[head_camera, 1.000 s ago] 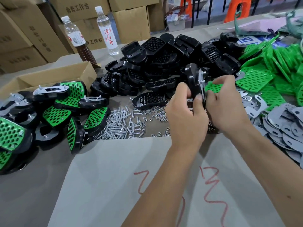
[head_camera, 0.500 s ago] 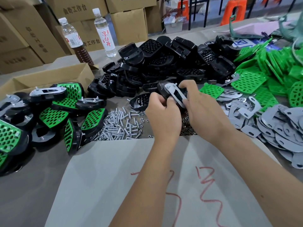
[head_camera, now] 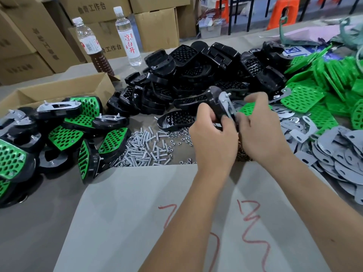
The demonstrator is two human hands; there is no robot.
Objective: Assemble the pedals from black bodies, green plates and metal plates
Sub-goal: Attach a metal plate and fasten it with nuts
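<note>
- Head view: my left hand (head_camera: 213, 138) curls its fingers round the lower end of a black pedal body (head_camera: 215, 103), held up on edge above the tabletop (head_camera: 29, 232).
- A metal plate (head_camera: 225, 106) lies against the body's right face, with a screw end sticking out near its top.
- My right hand (head_camera: 261, 132) meets the same piece from the right; its thumb and forefinger pinch at the plate's lower edge, while the upper fingers are blurred.
- Just behind the held piece sits the heap of black bodies (head_camera: 206, 69), and one more lies flat just beside my left hand.
- Green plates (head_camera: 334, 75) are piled to the far right; a single one (head_camera: 249, 108) peeks out behind my right hand.
- Loose grey metal plates (head_camera: 337, 154) spread along the right edge.
- Screws (head_camera: 145, 148) and small nuts (head_camera: 180, 135) lie scattered left of my left hand.
- Finished pedals (head_camera: 64, 130), green faces and black shells, crowd the left side before an open cardboard box (head_camera: 59, 91).
- Two bottles (head_camera: 110, 40) stand at the back.
- A grey sheet (head_camera: 127, 222) with red scrawl lies under my forearms.
</note>
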